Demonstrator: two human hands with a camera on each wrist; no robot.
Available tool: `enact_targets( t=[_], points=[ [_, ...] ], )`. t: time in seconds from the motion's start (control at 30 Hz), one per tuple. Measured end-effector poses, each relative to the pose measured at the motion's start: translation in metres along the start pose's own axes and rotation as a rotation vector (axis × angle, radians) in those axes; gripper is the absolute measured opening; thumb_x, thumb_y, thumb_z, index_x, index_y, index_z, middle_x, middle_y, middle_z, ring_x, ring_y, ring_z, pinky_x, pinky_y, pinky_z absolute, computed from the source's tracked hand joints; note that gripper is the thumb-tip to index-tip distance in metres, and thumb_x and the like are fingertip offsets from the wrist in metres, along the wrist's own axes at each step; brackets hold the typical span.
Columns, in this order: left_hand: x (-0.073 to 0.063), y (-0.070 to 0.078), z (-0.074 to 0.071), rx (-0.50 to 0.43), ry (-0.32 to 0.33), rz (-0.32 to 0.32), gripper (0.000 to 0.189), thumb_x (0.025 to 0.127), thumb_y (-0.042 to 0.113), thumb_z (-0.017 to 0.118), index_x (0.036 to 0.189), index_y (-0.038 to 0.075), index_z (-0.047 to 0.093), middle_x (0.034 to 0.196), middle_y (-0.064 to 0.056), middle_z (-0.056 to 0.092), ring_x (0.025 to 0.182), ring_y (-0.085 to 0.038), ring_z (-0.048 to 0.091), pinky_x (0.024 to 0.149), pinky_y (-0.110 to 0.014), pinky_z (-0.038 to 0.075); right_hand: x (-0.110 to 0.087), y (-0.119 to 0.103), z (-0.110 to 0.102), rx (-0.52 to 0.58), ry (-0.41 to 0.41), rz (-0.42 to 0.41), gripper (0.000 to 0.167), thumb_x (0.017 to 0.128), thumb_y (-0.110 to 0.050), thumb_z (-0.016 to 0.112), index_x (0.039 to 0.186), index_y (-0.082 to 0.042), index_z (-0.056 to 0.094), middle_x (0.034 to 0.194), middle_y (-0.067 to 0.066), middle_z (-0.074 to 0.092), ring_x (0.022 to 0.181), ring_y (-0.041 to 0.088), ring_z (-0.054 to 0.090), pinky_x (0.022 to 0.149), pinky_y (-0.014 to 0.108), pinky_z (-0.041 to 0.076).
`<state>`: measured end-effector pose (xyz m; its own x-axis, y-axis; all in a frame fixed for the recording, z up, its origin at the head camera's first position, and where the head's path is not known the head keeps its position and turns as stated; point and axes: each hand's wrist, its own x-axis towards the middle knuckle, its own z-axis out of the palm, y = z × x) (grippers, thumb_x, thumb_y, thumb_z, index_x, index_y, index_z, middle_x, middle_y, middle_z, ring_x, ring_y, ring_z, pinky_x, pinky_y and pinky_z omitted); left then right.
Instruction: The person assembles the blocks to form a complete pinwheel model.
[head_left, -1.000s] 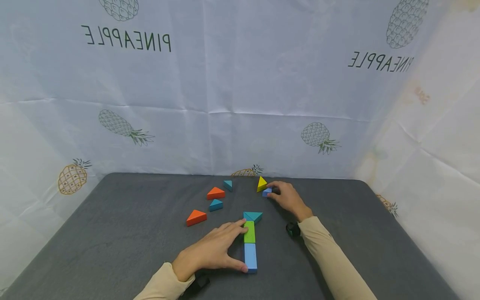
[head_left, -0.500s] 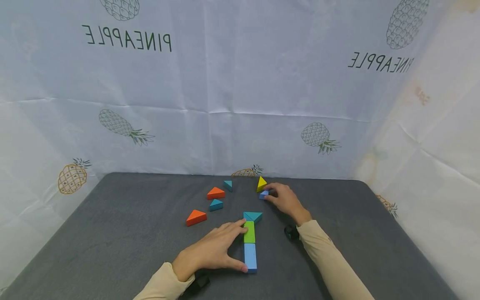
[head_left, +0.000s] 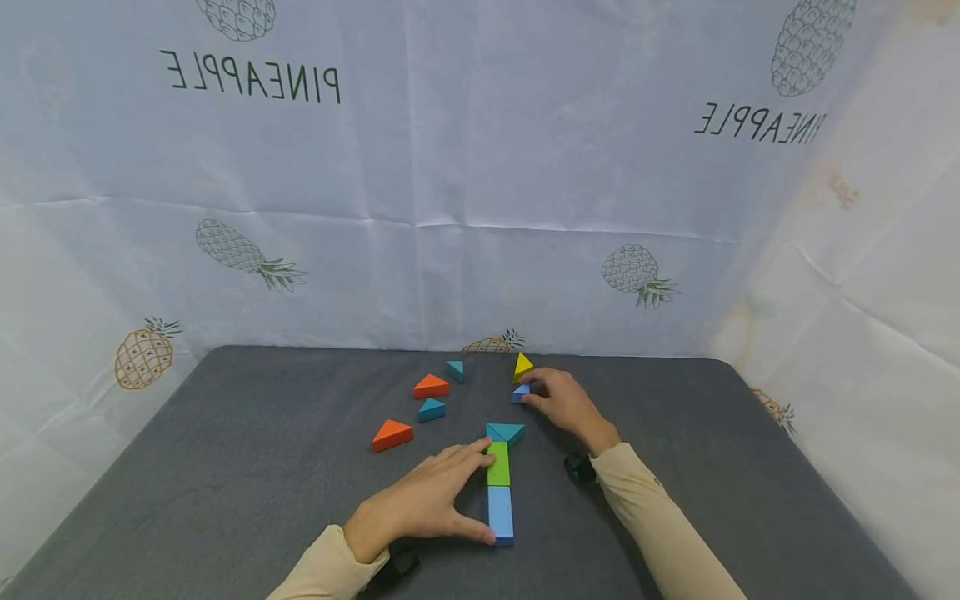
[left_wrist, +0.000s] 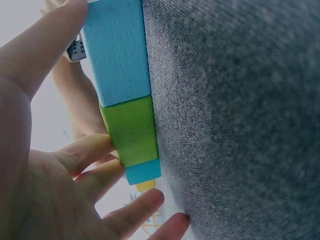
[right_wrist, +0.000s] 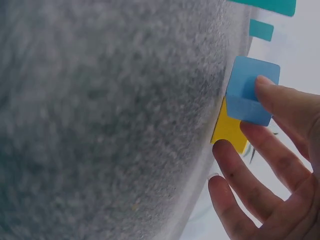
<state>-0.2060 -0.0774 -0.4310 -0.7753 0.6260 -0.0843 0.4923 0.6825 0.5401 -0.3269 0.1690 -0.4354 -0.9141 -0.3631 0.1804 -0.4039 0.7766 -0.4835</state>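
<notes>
My right hand (head_left: 568,404) pinches a small blue triangular block (head_left: 519,395) between thumb and fingers, low at the table's far side. A yellow triangular block (head_left: 522,367) stands just behind it. My left hand (head_left: 423,498) lies beside a row of blocks, its spread fingers lightly touching the row's left side and its thumb at the near end. That row runs away from me: a light blue rectangular block (head_left: 500,510), a green block (head_left: 498,467), then two teal triangular blocks (head_left: 508,432) side by side. In the left wrist view the fingers lie mostly straight along the green block (left_wrist: 132,132).
Left of the row lie two orange triangular blocks (head_left: 392,436) and two blue-teal triangular blocks (head_left: 432,409). The dark grey table (head_left: 247,483) meets a hanging white cloth (head_left: 510,167) with pineapple prints at its far edge.
My right hand has drawn the small blue triangular block slightly left and toward me, out in front of the yellow block. The left hand and the row have stayed put.
</notes>
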Motion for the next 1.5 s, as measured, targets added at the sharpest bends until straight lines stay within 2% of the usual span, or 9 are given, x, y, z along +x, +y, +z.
enact_targets(
  t=[0.47, 0.8, 1.13, 1.5],
  points=[
    [-0.001, 0.000, 0.000, -0.002, 0.001, 0.005, 0.092, 0.076, 0.066, 0.074, 0.149, 0.020, 0.043, 0.164, 0.002, 0.027, 0.146, -0.026, 0.034, 0.113, -0.059, 0.034, -0.003, -0.014, 0.005, 0.006, -0.046, -0.011, 0.026, 0.090, -0.016, 0.074, 0.115, -0.011, 0.072, 0.115, 0.006, 0.071, 0.099, 0.021, 0.066, 0.087, 0.043, 0.055],
    [0.000, 0.000, 0.000, 0.001, -0.002, 0.005, 0.092, 0.076, 0.066, 0.074, 0.149, 0.020, 0.043, 0.164, 0.003, 0.026, 0.147, -0.026, 0.034, 0.113, -0.059, 0.034, -0.004, -0.020, 0.008, 0.032, -0.073, 0.017, 0.023, 0.090, -0.017, 0.074, 0.112, -0.012, 0.073, 0.109, 0.004, 0.072, 0.094, 0.018, 0.068, 0.085, 0.041, 0.056],
    [0.000, 0.000, 0.000, 0.002, -0.002, 0.002, 0.092, 0.076, 0.067, 0.074, 0.149, 0.021, 0.042, 0.164, 0.003, 0.027, 0.147, -0.027, 0.034, 0.113, -0.059, 0.034, -0.006, -0.022, 0.010, 0.044, -0.100, 0.023, 0.023, 0.090, -0.018, 0.074, 0.113, -0.013, 0.074, 0.110, 0.003, 0.072, 0.095, 0.018, 0.068, 0.086, 0.041, 0.057],
    [0.000, -0.001, 0.000, 0.004, -0.003, -0.007, 0.092, 0.075, 0.068, 0.073, 0.149, 0.021, 0.043, 0.164, 0.003, 0.027, 0.145, -0.026, 0.035, 0.112, -0.059, 0.035, -0.007, -0.027, 0.009, 0.062, -0.145, -0.024, 0.026, 0.093, -0.022, 0.070, 0.117, -0.012, 0.073, 0.114, 0.005, 0.072, 0.100, 0.020, 0.069, 0.088, 0.041, 0.057]
  ],
)
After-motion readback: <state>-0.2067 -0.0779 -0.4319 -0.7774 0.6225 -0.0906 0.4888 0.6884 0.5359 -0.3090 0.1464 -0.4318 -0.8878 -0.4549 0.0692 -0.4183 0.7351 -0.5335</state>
